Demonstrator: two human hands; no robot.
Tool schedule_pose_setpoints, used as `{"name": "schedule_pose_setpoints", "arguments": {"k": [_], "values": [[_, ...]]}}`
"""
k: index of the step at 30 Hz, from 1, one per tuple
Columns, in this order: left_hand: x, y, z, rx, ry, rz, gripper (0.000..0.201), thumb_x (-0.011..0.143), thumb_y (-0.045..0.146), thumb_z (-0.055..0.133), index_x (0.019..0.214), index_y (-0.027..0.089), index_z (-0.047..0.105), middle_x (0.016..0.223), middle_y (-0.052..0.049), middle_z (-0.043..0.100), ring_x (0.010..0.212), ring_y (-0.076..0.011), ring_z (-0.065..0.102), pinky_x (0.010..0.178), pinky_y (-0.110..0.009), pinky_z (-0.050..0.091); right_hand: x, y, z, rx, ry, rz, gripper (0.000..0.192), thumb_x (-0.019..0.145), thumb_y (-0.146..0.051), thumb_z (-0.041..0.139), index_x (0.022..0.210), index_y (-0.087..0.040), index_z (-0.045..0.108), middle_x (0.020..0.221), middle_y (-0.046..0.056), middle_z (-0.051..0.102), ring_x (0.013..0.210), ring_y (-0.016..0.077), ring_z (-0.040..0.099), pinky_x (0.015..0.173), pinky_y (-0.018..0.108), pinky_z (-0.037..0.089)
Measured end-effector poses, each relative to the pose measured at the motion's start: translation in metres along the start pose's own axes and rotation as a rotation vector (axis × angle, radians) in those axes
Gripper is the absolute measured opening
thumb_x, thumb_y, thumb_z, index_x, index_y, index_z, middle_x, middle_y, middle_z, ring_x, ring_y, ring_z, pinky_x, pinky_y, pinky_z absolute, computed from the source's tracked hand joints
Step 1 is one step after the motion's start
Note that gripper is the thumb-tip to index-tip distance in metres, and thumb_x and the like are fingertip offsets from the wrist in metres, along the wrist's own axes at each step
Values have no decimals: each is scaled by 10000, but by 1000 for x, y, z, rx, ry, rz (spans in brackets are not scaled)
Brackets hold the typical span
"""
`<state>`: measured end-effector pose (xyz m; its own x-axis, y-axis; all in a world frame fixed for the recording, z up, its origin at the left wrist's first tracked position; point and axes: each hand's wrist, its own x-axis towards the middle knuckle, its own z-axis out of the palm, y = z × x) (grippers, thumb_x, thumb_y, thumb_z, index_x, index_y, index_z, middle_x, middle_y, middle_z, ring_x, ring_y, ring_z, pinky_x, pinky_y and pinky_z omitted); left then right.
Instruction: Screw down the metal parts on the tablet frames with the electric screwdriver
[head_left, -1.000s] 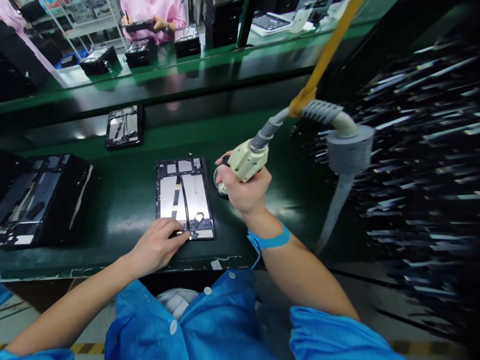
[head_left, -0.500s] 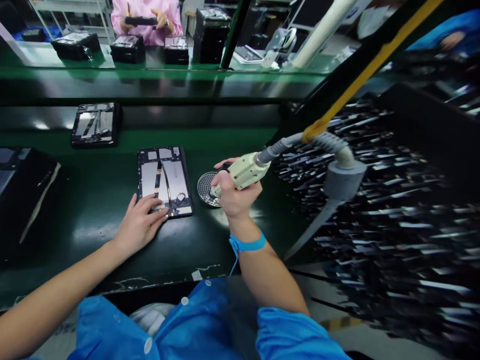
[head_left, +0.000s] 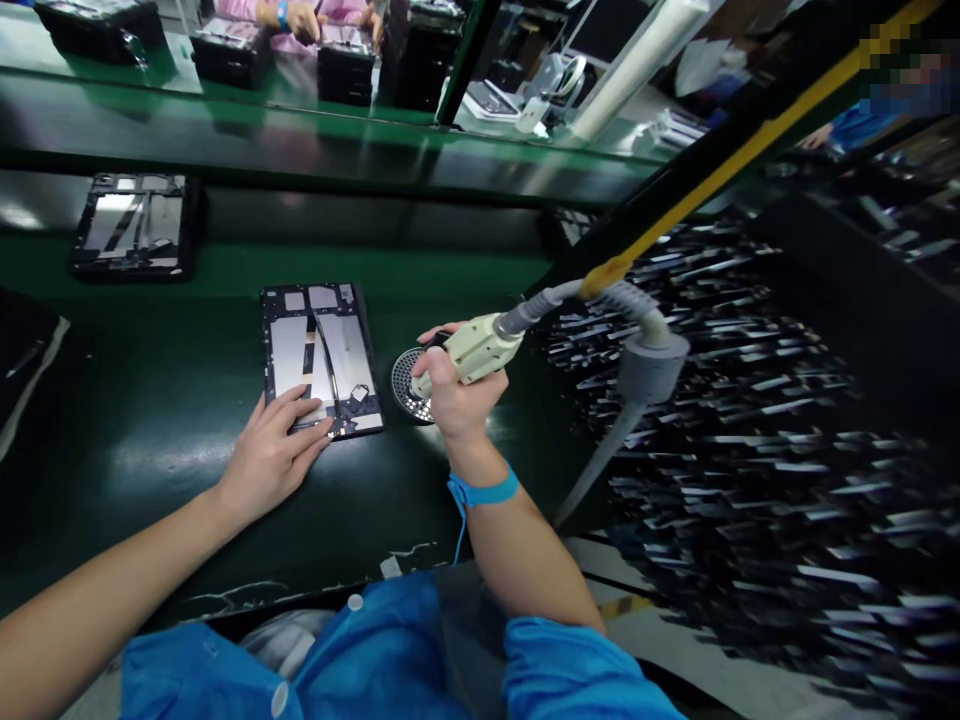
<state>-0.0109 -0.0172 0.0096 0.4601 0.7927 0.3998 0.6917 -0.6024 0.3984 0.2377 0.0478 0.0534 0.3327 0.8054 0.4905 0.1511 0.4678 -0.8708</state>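
Observation:
An opened tablet (head_left: 289,345) with its insides exposed lies flat on the green bench. My left hand (head_left: 274,450) rests on its lower left part, fingers stretched out over the edge and lower section. To the right, my right hand (head_left: 466,400) is wrapped around a cream-coloured electric screwdriver (head_left: 484,347), whose grey cable runs up and right. The screwdriver's front end points down toward a round perforated metal dish (head_left: 405,378), partly covered by the hand. Whether the bit touches the dish is hidden.
Another opened tablet (head_left: 133,225), apparently on a stack, sits at the back left. A dark stack (head_left: 26,370) stands at the left edge. Many dark, thin parts (head_left: 750,480) are packed together on the right. A yellow strap (head_left: 697,195) and the hanging cable (head_left: 652,370) cross the right side.
The view has tilted and shifted a little, so the far bench sits higher. Both my hands stay at the tablet and the dish. Across the bench, a person's hands have moved lower.

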Motion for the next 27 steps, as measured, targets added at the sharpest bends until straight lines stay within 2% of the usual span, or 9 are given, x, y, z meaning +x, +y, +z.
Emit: {"name": "schedule_pose_setpoints", "arguments": {"k": [10,20,25,27], "values": [[-1,6,-2,44,-34,-9,225,1041,258,561,1190,237,729,1320,-137,679,1391,-358,542,1073,-690,461,0,0,2,35,19,28,207,824,-311,758,971,-224,642,842,-8,726,505,98,637,525,265,570],[-1,1,1,-44,14,-13,198,1025,249,593,1122,244,766,1296,-115,699,1377,-337,560,1086,-645,474,1,7,1,35,44,32,228,827,-334,753,978,-218,627,785,-17,701,512,118,639,528,284,564],[4,1,4,-35,3,-13,215,1027,248,587,1143,235,768,1334,-128,683,1396,-340,544,1107,-645,455,1,-17,10,116,88,14,216,857,-354,721,994,-238,601,848,-10,689,480,112,622,459,278,528],[5,1,5,-27,5,-5,211,1025,247,590,1133,228,770,1326,-127,688,1388,-345,550,1105,-647,453,-5,-31,21,160,52,19,215,878,-379,692,1017,-254,583,870,-10,683,476,110,619,436,271,519]]}}
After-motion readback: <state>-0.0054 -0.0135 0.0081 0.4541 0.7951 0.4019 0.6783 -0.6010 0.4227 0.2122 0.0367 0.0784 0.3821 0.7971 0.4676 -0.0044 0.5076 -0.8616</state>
